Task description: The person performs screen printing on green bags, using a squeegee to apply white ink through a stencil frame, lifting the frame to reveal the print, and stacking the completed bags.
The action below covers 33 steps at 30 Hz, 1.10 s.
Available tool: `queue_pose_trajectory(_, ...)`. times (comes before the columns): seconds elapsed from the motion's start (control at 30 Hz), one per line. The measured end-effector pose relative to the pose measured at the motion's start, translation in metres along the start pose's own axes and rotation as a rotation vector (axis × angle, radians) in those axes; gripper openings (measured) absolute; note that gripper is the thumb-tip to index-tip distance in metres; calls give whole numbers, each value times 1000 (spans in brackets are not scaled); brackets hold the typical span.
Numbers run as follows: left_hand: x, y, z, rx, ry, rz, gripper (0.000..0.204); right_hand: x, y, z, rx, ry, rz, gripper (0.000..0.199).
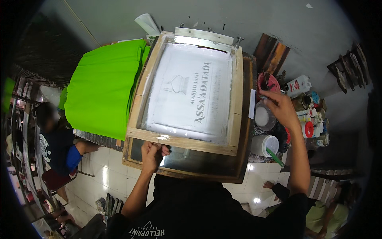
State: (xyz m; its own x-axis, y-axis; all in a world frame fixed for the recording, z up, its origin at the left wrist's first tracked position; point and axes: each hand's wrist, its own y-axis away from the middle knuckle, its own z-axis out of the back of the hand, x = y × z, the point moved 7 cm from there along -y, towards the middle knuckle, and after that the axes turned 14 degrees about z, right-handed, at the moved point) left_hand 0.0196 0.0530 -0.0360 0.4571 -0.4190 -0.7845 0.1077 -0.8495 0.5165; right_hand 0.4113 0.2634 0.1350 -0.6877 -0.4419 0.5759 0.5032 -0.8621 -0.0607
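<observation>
- Grey wall (246, 20) closes the far side of the workshop; white floor tiles (103, 175) show below, and the dark-framed bench (187, 169) stands between them.
- Wooden printing screen (191, 89): a pale timber frame with white mesh bearing a grey stencil design, lying on the bench, its far edge under a flat clamp bar (203, 35) near the wall.
- Left hand (152, 153): closed over the near rail of the wooden printing screen at its left corner, the grip holding the timber, fingers curled under the edge.
- Right hand (280, 107): reaching out to the right of the screen, above the cluster of pots, the grip narrow and pinched on a thin stick-like tool (264, 83) whose upper end stands in the red-rimmed pot (269, 81).
- White tub (262, 116): open, with white contents, just below the right hand.
- White lidded jar (266, 144): nearer the viewer, with a green stick (275, 157) resting against it.
- Small jars and bottles (312, 119): crowded together at the right end of the bench, several with red or blue lids.
- Bright green fabric (105, 87): spread on a surface left of the screen, touching its left rail.
- Second person (59, 143): seated low at the left in dark blue clothing, well apart from the screen.
- Third person (322, 215): partly visible at lower right in light green clothing, with a bare foot (269, 185) on the tiles.
</observation>
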Motion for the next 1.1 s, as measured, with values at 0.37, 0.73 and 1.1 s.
queue_pose_trajectory(0.37, -25, -5, 7, 239, -527, 112, 31, 123, -187, -159, -58, 179, 489, 20)
queue_pose_trajectory(0.73, -39, -12, 14, 388, -695, 44, 31, 135, -198, -216, 70, -54, 376, 14)
queue_pose_trajectory(1.1, -45, -11, 9, 475, -693, 76, 29, 136, -195, -208, 149, 7, 443, 12)
